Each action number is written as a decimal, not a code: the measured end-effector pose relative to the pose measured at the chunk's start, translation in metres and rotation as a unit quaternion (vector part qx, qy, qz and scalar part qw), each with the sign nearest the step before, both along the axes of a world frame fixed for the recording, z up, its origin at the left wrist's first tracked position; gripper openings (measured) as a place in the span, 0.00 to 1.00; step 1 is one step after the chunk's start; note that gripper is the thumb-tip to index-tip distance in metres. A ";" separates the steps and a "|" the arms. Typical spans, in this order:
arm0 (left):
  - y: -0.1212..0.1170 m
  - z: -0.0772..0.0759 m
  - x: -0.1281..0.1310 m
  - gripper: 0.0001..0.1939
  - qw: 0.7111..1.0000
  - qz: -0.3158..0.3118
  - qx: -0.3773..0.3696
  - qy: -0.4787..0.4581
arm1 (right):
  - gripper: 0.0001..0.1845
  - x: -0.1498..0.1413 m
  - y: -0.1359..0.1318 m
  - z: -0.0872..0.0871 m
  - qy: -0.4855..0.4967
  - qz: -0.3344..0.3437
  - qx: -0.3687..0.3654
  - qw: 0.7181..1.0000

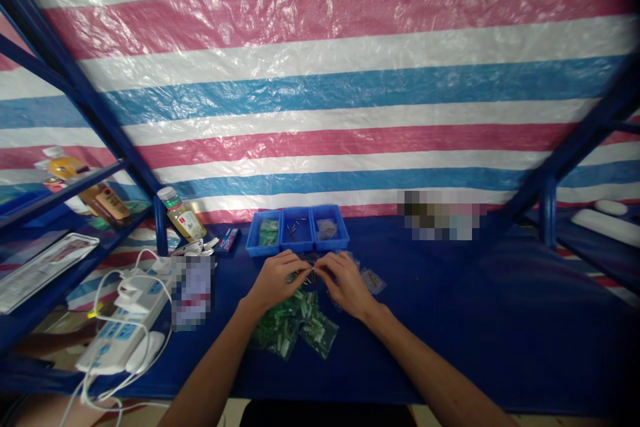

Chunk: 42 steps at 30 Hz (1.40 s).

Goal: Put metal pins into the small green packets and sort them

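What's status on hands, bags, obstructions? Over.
Left hand and right hand close together, pinching at a small piece, too tiny to identify. Green bags lying just nearer the body. Blue bins beyond; no obstruction visible between hands.

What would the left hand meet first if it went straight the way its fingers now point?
Probably the right hand, directly opposite the left hand and very near; whether they touch, the depth leaves hard to tell.

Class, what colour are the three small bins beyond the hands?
The bins are blue; see the head view.
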State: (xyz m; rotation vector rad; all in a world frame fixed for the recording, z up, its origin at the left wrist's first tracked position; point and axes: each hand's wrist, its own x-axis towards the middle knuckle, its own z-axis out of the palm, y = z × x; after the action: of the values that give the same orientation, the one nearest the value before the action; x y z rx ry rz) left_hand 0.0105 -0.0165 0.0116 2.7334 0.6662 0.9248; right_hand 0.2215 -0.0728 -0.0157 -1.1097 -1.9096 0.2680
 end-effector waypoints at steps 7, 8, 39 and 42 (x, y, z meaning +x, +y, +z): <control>0.000 0.000 0.000 0.07 1.000 0.002 0.004 0.001 | 0.06 0.000 -0.001 -0.003 0.001 0.005 -0.005 1.000; 0.000 0.000 0.000 0.07 1.000 0.005 0.003 0.001 | 0.05 0.000 -0.001 -0.003 0.002 0.005 -0.004 1.000; 0.000 -0.006 0.000 0.07 1.000 0.016 0.000 0.004 | 0.09 -0.001 -0.001 -0.004 -0.023 -0.003 -0.021 1.000; 0.001 -0.007 0.000 0.07 1.000 0.015 -0.004 0.003 | 0.08 -0.001 -0.001 -0.004 -0.020 0.000 -0.022 1.000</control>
State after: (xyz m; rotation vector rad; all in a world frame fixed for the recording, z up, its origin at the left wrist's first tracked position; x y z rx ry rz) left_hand 0.0101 -0.0155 0.0048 2.7283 0.7117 0.9183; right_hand 0.2202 -0.0742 -0.0192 -1.1513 -1.9478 0.2920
